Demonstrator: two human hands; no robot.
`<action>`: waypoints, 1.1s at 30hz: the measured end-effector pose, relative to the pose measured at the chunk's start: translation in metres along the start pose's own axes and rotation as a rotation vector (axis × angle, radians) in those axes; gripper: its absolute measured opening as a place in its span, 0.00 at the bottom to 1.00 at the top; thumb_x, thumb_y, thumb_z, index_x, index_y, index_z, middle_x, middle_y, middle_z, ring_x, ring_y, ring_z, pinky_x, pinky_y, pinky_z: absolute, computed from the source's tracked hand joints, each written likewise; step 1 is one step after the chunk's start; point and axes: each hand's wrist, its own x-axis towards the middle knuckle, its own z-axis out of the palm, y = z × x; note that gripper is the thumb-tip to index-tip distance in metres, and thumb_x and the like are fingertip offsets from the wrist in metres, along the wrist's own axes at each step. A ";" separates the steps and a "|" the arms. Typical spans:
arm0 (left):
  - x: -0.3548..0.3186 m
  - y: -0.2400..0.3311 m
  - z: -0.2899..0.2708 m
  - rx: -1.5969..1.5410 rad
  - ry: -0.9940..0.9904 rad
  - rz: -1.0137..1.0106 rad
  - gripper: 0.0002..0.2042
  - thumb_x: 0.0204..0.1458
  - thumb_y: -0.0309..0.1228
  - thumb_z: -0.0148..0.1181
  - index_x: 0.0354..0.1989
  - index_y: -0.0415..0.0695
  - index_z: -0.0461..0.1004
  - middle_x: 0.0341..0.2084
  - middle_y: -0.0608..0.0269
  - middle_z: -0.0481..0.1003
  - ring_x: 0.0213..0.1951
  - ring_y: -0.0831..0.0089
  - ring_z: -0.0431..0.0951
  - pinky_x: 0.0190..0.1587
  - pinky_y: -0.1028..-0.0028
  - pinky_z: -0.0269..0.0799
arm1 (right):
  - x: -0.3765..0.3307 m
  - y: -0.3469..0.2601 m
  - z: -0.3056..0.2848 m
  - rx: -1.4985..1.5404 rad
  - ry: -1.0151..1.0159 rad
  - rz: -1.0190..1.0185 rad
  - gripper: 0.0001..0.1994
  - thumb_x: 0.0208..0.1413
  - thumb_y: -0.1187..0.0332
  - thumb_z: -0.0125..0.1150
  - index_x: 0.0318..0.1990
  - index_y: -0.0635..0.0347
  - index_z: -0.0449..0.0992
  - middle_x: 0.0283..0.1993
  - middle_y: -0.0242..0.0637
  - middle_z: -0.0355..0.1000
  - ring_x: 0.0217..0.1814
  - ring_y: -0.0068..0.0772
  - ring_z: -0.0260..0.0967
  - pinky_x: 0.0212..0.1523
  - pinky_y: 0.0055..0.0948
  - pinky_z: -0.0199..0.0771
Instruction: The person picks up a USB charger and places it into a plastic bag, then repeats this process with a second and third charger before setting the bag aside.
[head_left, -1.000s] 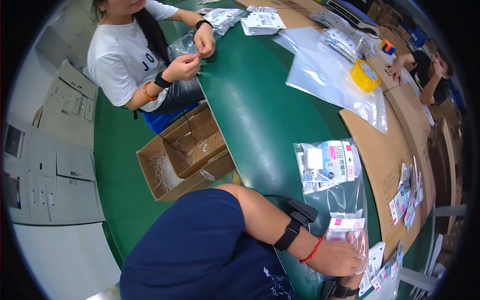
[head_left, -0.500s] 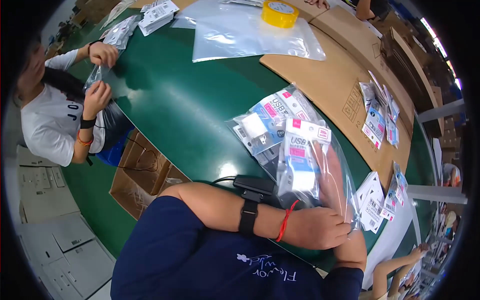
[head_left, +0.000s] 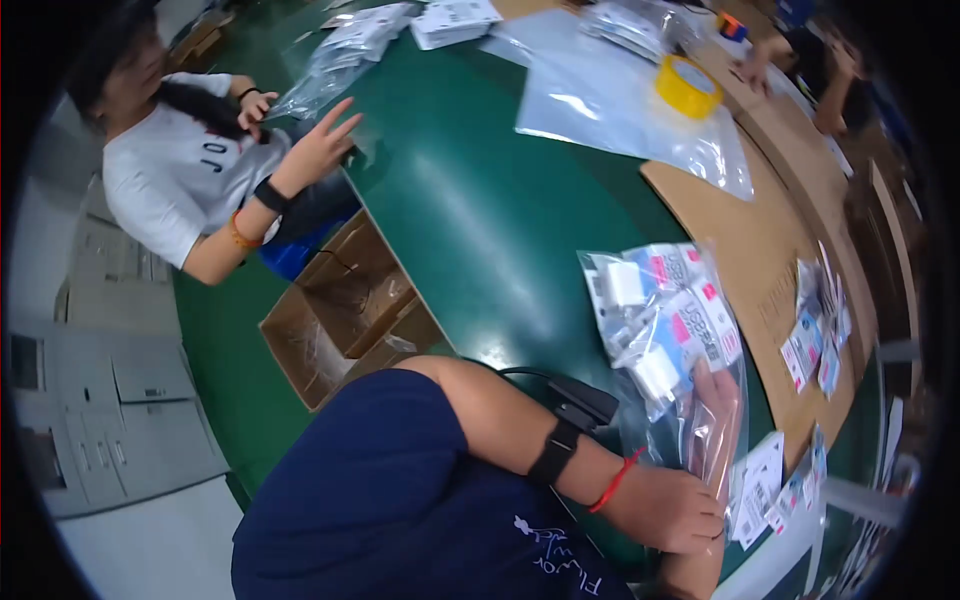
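My right hand [head_left: 714, 405] reaches inside a clear plastic bag [head_left: 655, 440]. Its thumb lies over the front of a blister-type packet [head_left: 700, 325] holding a white USB adapter; the other fingers are hidden underneath. Just beyond, a second similar packet [head_left: 665, 268] overlaps it; whether it is inside the bag I cannot tell. My left hand [head_left: 665, 508] crosses over to my right forearm, fingers closed at the bag's mouth around that wrist.
Yellow tape [head_left: 688, 87] rests on clear plastic sheets [head_left: 600, 110] across the green table [head_left: 480, 220]. More packets [head_left: 815, 340] lie on cardboard [head_left: 740, 240] at right, white cards [head_left: 758, 490] nearer. A co-worker [head_left: 190, 150] sits left, beside an open carton [head_left: 335, 310].
The view has turned, shifting the scene down and right. My right hand remains in the bag with the packet. The co-worker's hands have moved apart, one now with fingers spread.
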 end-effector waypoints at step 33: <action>-0.004 0.000 -0.004 -0.096 -0.115 0.069 0.08 0.41 0.28 0.57 0.29 0.37 0.73 0.26 0.64 0.67 0.27 0.73 0.69 0.28 0.77 0.64 | 0.020 0.002 0.022 0.567 -0.053 -0.176 0.19 0.62 0.62 0.51 0.51 0.71 0.68 0.45 0.46 0.72 0.40 0.30 0.73 0.39 0.28 0.75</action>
